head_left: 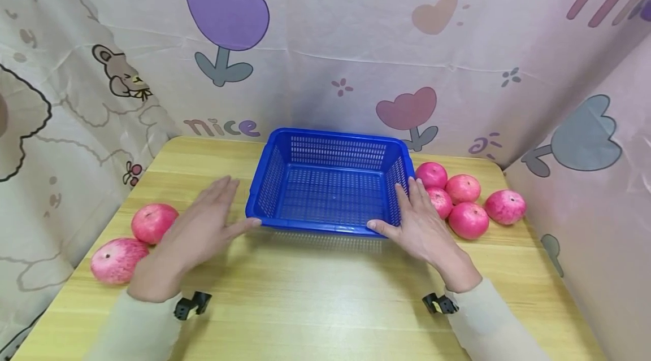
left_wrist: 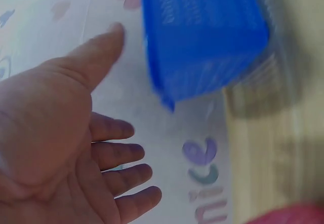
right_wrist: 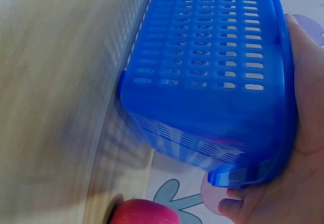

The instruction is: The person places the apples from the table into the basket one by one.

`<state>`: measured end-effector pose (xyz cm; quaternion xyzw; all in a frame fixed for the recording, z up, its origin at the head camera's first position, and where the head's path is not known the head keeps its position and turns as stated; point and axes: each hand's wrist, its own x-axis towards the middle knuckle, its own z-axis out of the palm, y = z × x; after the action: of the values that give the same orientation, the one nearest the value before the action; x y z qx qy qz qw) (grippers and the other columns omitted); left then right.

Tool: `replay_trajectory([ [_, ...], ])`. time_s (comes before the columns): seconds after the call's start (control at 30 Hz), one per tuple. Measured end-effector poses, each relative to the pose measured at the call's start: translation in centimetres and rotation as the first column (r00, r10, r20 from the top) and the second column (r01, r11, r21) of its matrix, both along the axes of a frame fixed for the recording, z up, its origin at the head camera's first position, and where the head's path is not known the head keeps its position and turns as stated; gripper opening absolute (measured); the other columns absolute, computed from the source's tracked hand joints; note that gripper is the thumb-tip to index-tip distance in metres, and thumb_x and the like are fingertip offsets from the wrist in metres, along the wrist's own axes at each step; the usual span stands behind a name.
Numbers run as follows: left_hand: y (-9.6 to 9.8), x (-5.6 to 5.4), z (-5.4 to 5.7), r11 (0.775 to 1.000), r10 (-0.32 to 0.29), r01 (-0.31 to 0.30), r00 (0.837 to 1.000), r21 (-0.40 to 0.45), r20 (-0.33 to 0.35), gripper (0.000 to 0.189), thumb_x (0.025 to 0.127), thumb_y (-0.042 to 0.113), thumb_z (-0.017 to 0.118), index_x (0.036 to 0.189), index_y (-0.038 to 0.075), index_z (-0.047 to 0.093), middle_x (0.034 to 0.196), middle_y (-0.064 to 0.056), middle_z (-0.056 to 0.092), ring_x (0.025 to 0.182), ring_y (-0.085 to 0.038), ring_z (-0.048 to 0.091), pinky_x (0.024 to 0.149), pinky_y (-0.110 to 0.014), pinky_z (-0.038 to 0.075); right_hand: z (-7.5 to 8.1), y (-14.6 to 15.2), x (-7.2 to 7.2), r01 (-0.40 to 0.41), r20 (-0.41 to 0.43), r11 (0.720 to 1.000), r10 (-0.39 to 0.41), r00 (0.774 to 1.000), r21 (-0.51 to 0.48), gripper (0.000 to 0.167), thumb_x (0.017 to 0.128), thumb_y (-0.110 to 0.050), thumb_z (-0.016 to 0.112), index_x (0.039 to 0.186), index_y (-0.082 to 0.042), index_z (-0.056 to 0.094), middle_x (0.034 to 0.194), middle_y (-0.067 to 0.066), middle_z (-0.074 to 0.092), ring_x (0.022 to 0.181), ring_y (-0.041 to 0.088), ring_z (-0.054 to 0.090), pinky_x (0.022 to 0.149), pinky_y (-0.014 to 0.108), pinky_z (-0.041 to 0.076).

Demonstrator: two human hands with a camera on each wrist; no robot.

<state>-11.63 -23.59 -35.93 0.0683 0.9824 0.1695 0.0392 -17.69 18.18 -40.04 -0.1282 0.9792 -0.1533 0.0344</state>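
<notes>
A blue plastic basket [head_left: 333, 228] with slotted sides sits at the back middle of the wooden table, nothing inside it. My left hand [head_left: 198, 228] is by its left front corner, fingers extended and thumb reaching toward the rim; in the left wrist view a gap shows between this hand [left_wrist: 66, 133] and the basket [left_wrist: 202, 46]. At the right front corner, my right hand [head_left: 419, 222] lies along the rim with fingers straight and thumb on the front edge. The right wrist view shows that hand [right_wrist: 298, 168] against the rim of the basket [right_wrist: 202, 97].
Several pink-red apples [head_left: 468, 220] cluster right of the basket, close to my right fingers. Two more apples [head_left: 119, 261] lie at the left, beside my left wrist. A printed curtain [head_left: 325, 27] hangs behind the table [head_left: 315, 304] and along both sides.
</notes>
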Motion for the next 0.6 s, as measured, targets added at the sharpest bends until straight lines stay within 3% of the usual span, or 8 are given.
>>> replay_trajectory([
  [0.13,-2.2,0.2,0.9,0.999,0.039,-0.039,0.999,-0.029,-0.006,0.107,0.097,0.075,0.054,0.167,0.0,0.021,0.172,-0.03,0.017,0.155,-0.057,0.021,0.119,-0.076,0.024,0.0,0.0,0.0,0.0,0.002,1.0,0.0,1.0,0.001,0.126,0.085,-0.093,0.046,0.169,-0.004,0.016,0.176,0.025,-0.002,0.163,0.047,0.0,0.125,0.071,0.018],
  [0.23,-3.8,0.3,0.9,0.997,0.05,-0.05,0.999,-0.063,-0.007,0.103,0.097,0.068,0.063,0.165,-0.001,0.027,0.168,-0.034,0.024,0.149,-0.061,0.027,0.114,-0.08,0.028,0.0,-0.1,0.0,0.003,0.006,1.0,-0.003,1.0,0.003,0.126,0.085,-0.093,0.046,0.169,-0.004,0.016,0.176,0.025,-0.002,0.163,0.046,-0.001,0.125,0.071,0.019],
  [0.4,-5.6,0.8,0.1,0.993,0.022,-0.027,0.999,-0.115,-0.049,0.091,0.092,0.044,0.08,0.156,-0.007,0.041,0.156,-0.04,0.039,0.137,-0.064,0.038,0.11,-0.079,0.034,0.0,-0.1,0.1,0.004,0.003,1.0,-0.004,1.0,0.005,0.126,0.085,-0.093,0.046,0.169,-0.004,0.015,0.176,0.024,-0.002,0.163,0.046,0.0,0.124,0.072,0.02],
  [0.6,-6.7,1.5,-1.3,0.986,0.023,-0.032,0.998,-0.165,-0.059,0.086,0.091,0.042,0.082,0.148,-0.012,0.048,0.146,-0.042,0.047,0.129,-0.066,0.043,0.108,-0.078,0.036,0.0,-0.1,0.0,0.002,0.004,1.0,-0.002,1.0,0.001,0.126,0.085,-0.093,0.046,0.169,-0.004,0.016,0.176,0.024,-0.002,0.163,0.045,-0.001,0.125,0.071,0.02],
])
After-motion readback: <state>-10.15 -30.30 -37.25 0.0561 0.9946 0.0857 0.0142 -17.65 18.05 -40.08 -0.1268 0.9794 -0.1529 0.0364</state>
